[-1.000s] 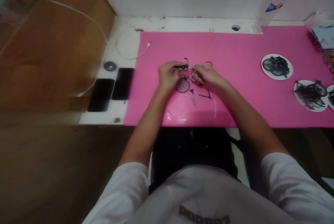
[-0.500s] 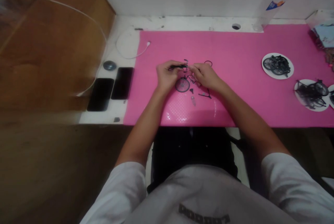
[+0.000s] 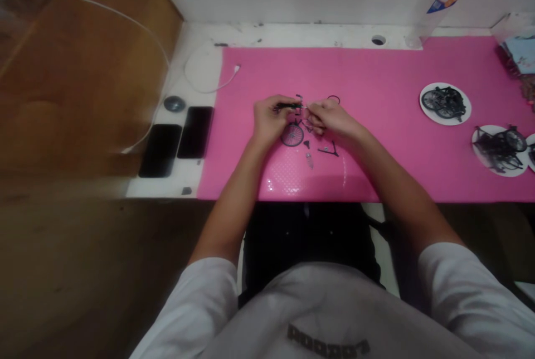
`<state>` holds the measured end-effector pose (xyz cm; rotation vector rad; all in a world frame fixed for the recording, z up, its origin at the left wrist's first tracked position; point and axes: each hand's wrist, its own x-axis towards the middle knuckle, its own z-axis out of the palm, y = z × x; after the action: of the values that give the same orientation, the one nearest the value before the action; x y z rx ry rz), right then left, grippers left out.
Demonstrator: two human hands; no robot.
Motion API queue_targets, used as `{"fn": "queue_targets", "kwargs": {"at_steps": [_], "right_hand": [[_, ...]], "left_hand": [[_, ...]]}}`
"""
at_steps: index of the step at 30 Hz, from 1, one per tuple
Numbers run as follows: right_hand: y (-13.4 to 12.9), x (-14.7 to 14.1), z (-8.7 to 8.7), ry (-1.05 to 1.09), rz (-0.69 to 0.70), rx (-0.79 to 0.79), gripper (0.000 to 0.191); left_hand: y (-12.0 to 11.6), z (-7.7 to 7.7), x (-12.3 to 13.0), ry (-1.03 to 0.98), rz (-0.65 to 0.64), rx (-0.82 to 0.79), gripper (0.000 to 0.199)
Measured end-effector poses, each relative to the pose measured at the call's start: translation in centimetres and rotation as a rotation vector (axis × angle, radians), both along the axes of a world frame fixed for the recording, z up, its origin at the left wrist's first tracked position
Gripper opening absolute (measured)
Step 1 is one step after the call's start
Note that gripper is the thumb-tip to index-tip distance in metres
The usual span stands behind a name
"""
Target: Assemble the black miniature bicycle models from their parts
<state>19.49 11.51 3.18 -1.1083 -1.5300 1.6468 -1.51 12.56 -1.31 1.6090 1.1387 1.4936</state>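
Note:
My left hand is closed on a small black bicycle part with a handlebar-like piece at its right end. Close on its right, my right hand pinches a thin shiny piece, too small to name, at that end. Below the hands a spoked toy wheel lies on the pink mat. A tiny saddle, a small clear piece and a thin black bar lie nearby. A black ring shows behind my right hand.
On the right, a white plate and another plate hold black bicycle parts. Two dark phones, a round dark object and a white cable are on the left. A clear bottle stands at the back right.
The fingers of my right hand have drawn slightly away from the handlebar-like piece, and a thin shiny piece shows between the hands. My left hand keeps its hold.

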Motion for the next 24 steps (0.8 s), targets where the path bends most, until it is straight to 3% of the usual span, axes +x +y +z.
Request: {"fn": "queue_targets", "kwargs": {"at_steps": [6,10,14,18,21,24], "right_hand": [[-0.1,0.0,0.7,-0.493,-0.034,0.561,0.037],[-0.1,0.3,1.6,-0.752,0.055,0.708,0.043],[0.0,0.4,1.7,-0.803,0.082,0.702,0.043],[-0.2,0.2,1.3,-0.603,0.045,0.620,0.048],[-0.6,0.1,1.1,-0.378,0.036,0.442,0.055],[-0.9,-0.1,1.1,-0.186,0.058,0.221,0.055]], "left_hand": [[0.0,1.4,-0.2,-0.003,0.000,-0.025,0.026],[0.0,1.4,0.0,-0.035,0.024,-0.012,0.036],[-0.2,1.1,0.3,-0.068,0.052,0.008,0.039],[-0.4,1.0,0.3,-0.078,0.039,0.021,0.030],[-0.4,0.8,0.1,-0.067,0.043,0.019,0.021],[-0.3,0.5,-0.1,-0.059,0.044,0.038,0.028]]}}
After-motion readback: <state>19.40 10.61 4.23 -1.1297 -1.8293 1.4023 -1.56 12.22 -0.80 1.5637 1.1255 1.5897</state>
